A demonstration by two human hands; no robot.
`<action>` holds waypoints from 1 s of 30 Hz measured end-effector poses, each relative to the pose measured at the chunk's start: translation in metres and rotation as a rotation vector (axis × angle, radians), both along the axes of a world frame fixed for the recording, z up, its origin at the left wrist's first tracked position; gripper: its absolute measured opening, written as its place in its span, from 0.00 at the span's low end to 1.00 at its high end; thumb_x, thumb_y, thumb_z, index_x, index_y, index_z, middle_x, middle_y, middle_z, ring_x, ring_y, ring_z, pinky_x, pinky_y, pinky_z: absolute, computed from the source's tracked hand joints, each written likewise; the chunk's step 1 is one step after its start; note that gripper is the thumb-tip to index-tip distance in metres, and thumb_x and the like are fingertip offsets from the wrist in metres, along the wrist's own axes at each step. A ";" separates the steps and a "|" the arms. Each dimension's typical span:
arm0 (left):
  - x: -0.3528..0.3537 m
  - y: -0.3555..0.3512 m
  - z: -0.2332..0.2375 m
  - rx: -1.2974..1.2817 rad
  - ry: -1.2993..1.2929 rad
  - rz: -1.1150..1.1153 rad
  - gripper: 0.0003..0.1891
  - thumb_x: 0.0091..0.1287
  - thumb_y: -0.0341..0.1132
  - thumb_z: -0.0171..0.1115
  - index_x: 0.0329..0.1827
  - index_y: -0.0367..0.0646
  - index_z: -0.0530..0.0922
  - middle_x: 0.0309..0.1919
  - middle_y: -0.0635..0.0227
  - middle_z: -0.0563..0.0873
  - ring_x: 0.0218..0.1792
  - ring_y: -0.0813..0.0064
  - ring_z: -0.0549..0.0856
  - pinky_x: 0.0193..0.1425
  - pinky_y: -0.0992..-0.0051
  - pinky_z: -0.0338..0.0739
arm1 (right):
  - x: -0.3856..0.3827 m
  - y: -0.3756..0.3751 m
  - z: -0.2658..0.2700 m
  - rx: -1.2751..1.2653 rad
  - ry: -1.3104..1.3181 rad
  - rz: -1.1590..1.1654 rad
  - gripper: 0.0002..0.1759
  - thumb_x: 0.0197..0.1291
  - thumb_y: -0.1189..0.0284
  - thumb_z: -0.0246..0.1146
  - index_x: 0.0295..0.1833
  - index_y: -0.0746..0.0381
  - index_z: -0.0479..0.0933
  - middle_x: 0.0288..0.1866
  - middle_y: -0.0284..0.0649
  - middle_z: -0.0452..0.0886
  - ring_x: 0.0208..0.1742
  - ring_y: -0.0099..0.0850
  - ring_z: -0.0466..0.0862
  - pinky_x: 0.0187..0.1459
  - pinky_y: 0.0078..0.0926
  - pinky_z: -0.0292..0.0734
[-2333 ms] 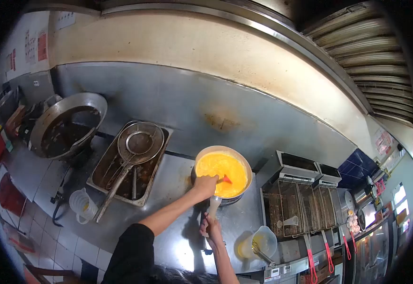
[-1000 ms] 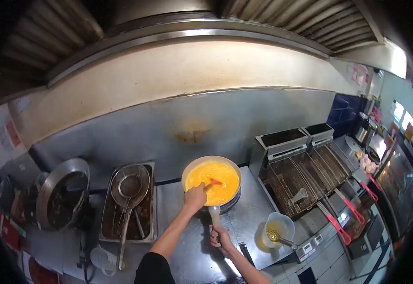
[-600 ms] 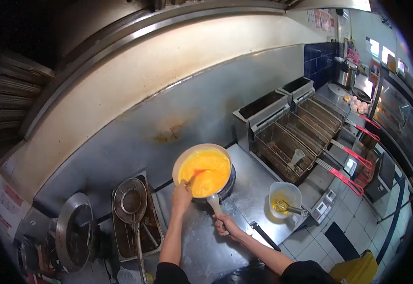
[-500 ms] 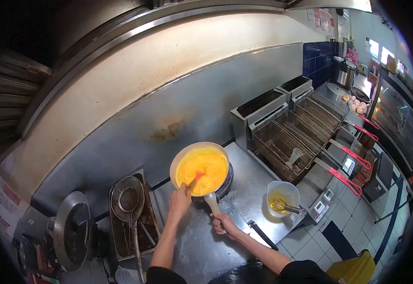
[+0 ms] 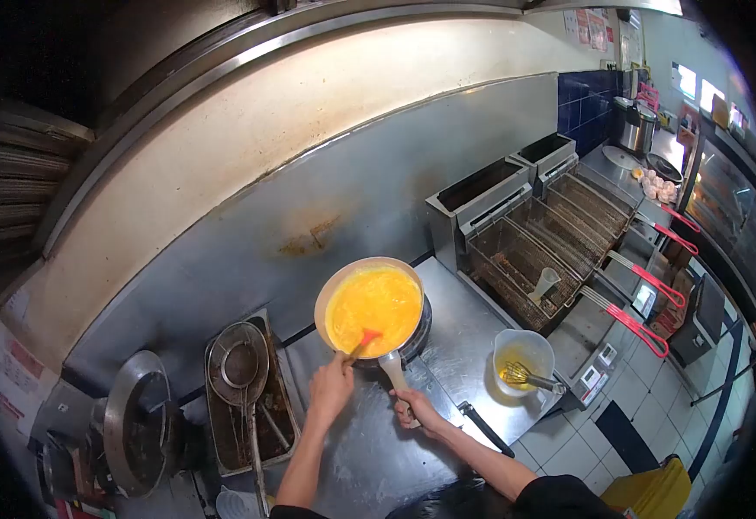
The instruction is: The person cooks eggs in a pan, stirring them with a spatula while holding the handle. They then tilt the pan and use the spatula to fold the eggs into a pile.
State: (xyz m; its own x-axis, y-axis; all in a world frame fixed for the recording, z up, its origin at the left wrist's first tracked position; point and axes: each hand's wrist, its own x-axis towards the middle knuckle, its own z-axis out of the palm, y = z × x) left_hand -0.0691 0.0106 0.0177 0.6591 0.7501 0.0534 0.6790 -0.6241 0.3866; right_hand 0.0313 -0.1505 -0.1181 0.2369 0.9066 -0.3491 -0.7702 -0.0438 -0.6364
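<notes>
- Judging by the pose, the step in hand was stirring: the left hand [image 5: 333, 389] was clenched around the stick of a red-tipped spatula [image 5: 364, 338], whose blade lay in the near edge of the beaten egg [image 5: 376, 298].
- The right hand [image 5: 414, 406], just beside the left, was closed in a full grip on the pale pan handle [image 5: 392, 372], fingers wrapped under it.
- The pan [image 5: 320, 304] sat directly ahead of both hands on a burner [image 5: 420, 332], and the yellow egg covered its whole floor in a smooth, liquid-looking layer.
- Any further stroke would call for a firm hold on the handle, so the pan does not slide or tip while the blade sweeps the bottom.
- Right of the right hand, a clear measuring jug [image 5: 523, 350] stood on the steel counter [image 5: 369, 458] with a whisk [image 5: 523, 375] resting in some yellow liquid.
- A dark-handled utensil [image 5: 484, 429] lay on the counter near the right forearm; I cannot tell what kind.
- Left of the left hand, a round wire skimmer [image 5: 239, 363] rested over a greasy steel tray [image 5: 219, 461]; beyond it stood a wok [image 5: 131, 424].
- Further right, past the jug, were empty fryer baskets [image 5: 525, 259] with red handles.
</notes>
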 end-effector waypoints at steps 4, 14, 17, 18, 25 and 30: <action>0.008 0.017 0.004 -0.072 -0.018 0.021 0.15 0.67 0.39 0.58 0.54 0.45 0.80 0.40 0.48 0.88 0.44 0.45 0.86 0.51 0.51 0.79 | 0.000 0.000 -0.002 0.007 0.030 0.023 0.14 0.75 0.62 0.52 0.56 0.59 0.68 0.23 0.30 0.69 0.18 0.20 0.66 0.19 0.22 0.63; 0.051 0.043 -0.034 -0.004 -0.136 0.093 0.15 0.66 0.40 0.57 0.54 0.49 0.79 0.39 0.43 0.86 0.46 0.44 0.86 0.50 0.48 0.78 | -0.002 0.000 -0.005 0.006 0.064 -0.004 0.15 0.72 0.63 0.56 0.57 0.60 0.70 0.24 0.31 0.70 0.17 0.21 0.68 0.18 0.23 0.65; 0.065 0.046 -0.034 0.028 -0.064 0.039 0.15 0.67 0.40 0.57 0.54 0.48 0.79 0.39 0.44 0.87 0.45 0.44 0.86 0.50 0.49 0.78 | 0.004 0.003 -0.010 0.031 0.057 -0.008 0.15 0.72 0.63 0.56 0.56 0.60 0.70 0.24 0.31 0.70 0.17 0.21 0.68 0.19 0.23 0.65; 0.063 0.054 -0.038 -0.013 -0.108 0.003 0.15 0.67 0.40 0.57 0.54 0.47 0.79 0.38 0.44 0.87 0.45 0.43 0.86 0.49 0.49 0.78 | 0.001 0.003 -0.013 0.033 0.075 -0.002 0.14 0.72 0.63 0.56 0.56 0.59 0.70 0.24 0.31 0.70 0.17 0.21 0.68 0.19 0.23 0.65; 0.083 0.068 -0.048 0.025 -0.141 0.048 0.14 0.67 0.40 0.57 0.52 0.46 0.80 0.36 0.45 0.87 0.42 0.43 0.86 0.48 0.49 0.79 | 0.003 0.004 -0.007 0.022 0.053 0.040 0.14 0.75 0.61 0.52 0.56 0.58 0.70 0.25 0.30 0.70 0.18 0.21 0.67 0.20 0.21 0.63; 0.084 0.066 -0.052 0.032 -0.191 0.105 0.13 0.67 0.40 0.57 0.50 0.47 0.81 0.35 0.45 0.87 0.42 0.43 0.86 0.47 0.50 0.79 | 0.000 0.000 -0.001 0.008 0.015 0.023 0.13 0.74 0.62 0.53 0.55 0.59 0.69 0.25 0.31 0.69 0.18 0.21 0.67 0.20 0.22 0.64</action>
